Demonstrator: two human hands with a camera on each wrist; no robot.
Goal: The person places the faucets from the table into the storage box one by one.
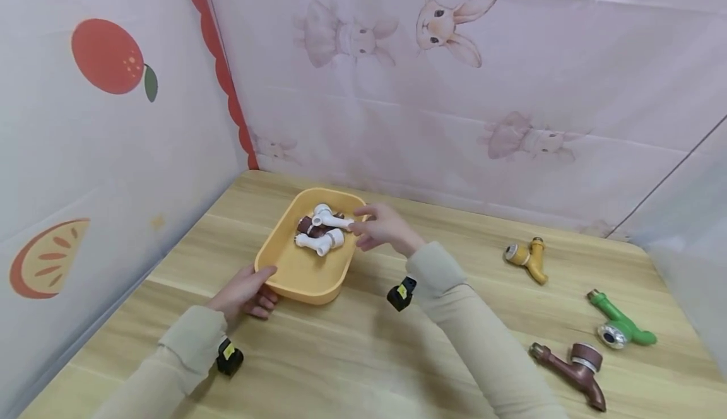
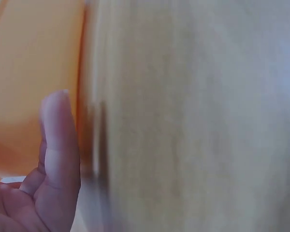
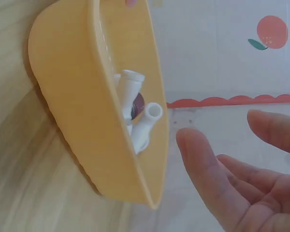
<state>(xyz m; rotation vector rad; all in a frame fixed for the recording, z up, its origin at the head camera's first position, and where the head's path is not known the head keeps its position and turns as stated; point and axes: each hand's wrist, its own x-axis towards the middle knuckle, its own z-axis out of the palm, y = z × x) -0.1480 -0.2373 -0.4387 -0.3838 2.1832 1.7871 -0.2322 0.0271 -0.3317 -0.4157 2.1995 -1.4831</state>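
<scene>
A yellow plastic basin point(image 1: 307, 280) stands on the wooden table and holds two white taps point(image 1: 327, 242) and a brown tap point(image 1: 305, 226), partly hidden beneath them. At its near left corner my left hand point(image 1: 245, 293) grips the rim, thumb on top and the other fingers outside. In the left wrist view, the thumb point(image 2: 60, 140) lies against the basin's yellow side. My right hand point(image 1: 386, 228) hovers at the basin's far right rim with nothing in it. The right wrist view shows its fingers point(image 3: 200, 169) spread and apart from the basin.
On the table's right lie a yellow tap point(image 1: 531, 258), a green tap point(image 1: 621, 321) and a brown tap point(image 1: 573, 368). Printed cloth walls point(image 1: 363, 116) rise behind and to the left of the table point(image 1: 318, 362).
</scene>
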